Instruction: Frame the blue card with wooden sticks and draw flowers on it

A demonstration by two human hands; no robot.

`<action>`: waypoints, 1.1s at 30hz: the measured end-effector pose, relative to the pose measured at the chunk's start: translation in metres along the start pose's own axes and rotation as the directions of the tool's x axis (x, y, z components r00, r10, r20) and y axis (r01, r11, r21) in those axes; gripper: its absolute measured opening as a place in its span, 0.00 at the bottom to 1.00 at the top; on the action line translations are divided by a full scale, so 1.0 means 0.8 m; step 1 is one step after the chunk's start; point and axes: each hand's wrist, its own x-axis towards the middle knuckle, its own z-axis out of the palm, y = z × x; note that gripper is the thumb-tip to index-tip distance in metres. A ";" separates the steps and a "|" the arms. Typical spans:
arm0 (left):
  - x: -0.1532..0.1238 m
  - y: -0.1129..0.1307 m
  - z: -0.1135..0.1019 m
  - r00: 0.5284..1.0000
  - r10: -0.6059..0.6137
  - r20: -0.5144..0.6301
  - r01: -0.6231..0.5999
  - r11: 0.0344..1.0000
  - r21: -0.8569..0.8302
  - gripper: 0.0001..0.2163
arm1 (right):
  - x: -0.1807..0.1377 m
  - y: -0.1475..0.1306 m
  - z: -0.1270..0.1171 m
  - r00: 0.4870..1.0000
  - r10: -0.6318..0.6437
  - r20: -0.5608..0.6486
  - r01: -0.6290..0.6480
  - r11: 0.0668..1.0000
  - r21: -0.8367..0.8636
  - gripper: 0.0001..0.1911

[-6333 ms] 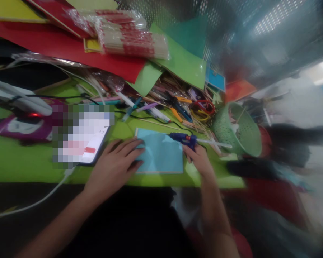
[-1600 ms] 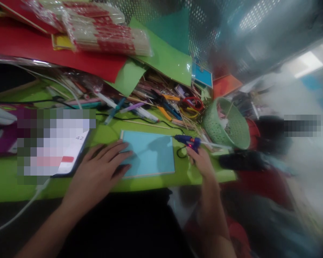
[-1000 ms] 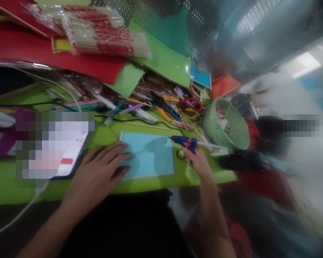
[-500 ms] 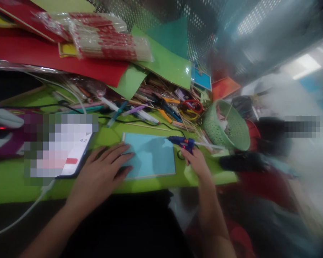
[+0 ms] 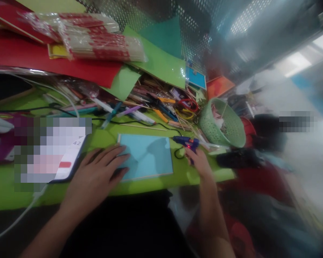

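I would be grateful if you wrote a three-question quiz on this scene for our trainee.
1. Which hand holds the glue gun?
2. True or false: the left hand lies partly over the left edge of the blue panel.
3. What lies just left of the left hand: a) the phone, b) the basket, or c) the pliers?

Key: 1. The right hand; 2. True; 3. a.
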 end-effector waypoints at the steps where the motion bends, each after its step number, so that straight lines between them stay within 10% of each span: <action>1: 0.000 0.000 0.000 1.000 -0.005 0.000 0.005 1.000 0.001 0.14 | 0.000 -0.001 0.001 1.000 0.001 0.005 -0.001 1.000 -0.014 0.26; 18: 0.000 -0.001 -0.001 1.000 -0.026 0.005 0.026 0.999 -0.041 0.16 | 0.002 0.008 0.000 0.998 0.023 -0.060 -0.014 0.990 0.143 0.27; 33: 0.001 -0.001 0.001 1.000 -0.002 0.010 0.002 1.000 -0.001 0.15 | -0.001 0.001 0.012 1.000 -0.022 0.003 0.022 0.998 -0.065 0.26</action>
